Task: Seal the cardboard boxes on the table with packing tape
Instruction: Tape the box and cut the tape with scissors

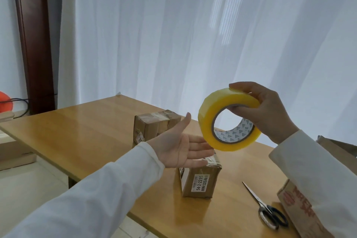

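Your right hand [264, 110] grips the tape roll [229, 119], left hand [185, 147] spread empty; near box [201, 179] looks unsealed yet.

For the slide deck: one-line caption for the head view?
Right hand lifts the tape roll over a small box; left hand open beneath.

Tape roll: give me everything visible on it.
The packing tape roll is wide and yellowish-clear, wound on a cardboard core whose white inner liner carries a small dark triangle print. It is held in the air above the wooden table, tilted, its open centre facing the camera. The right hand grips its upper part, fingers through the core. The open left hand is beside its lower edge; contact unclear. No loose end shows.
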Available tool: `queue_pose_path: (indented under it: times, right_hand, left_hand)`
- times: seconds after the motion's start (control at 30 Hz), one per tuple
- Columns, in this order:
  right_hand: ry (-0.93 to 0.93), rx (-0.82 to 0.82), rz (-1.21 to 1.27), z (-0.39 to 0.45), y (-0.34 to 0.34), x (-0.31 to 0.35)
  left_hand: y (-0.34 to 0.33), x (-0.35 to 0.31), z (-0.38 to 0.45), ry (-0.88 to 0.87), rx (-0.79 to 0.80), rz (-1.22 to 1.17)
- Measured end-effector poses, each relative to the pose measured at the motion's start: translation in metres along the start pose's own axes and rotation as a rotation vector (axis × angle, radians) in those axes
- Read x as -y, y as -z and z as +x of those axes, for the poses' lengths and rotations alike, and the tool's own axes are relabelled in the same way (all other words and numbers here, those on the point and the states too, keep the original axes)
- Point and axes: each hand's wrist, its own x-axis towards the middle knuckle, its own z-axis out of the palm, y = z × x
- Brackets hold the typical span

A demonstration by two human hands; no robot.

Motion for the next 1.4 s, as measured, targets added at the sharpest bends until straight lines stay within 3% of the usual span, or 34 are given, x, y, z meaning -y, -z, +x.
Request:
queue_pose_path:
  times: [0.27,0.47,0.67,0.83,1.2,1.4]
  right_hand:
    - [0.028,-0.030,-0.045,0.004,-0.007,-0.007]
    - [0.048,-0.043,-0.036,0.006,-0.012,-0.014]
    - [0.036,-0.020,-0.048,0.005,-0.016,-0.024]
    - [0.062,0.006,-0.085,0.004,-0.019,-0.028]
    - [0.117,0.026,-0.125,0.003,-0.020,-0.030]
    - [0.162,0.081,-0.251,0.004,-0.021,-0.027]
  left_hand:
    - [0.003,0.007,0.005,-0.033,-0.072,-0.207]
    - [0.002,0.009,0.003,-0.032,-0.090,-0.233]
    - [0.001,0.005,0.004,0.039,-0.183,-0.185]
    - [0.004,0.001,0.003,0.107,-0.112,-0.122]
    - [0.004,0.005,0.009,0.080,-0.274,-0.038]
    - [0.000,0.003,0.013,-0.020,-0.413,0.145]
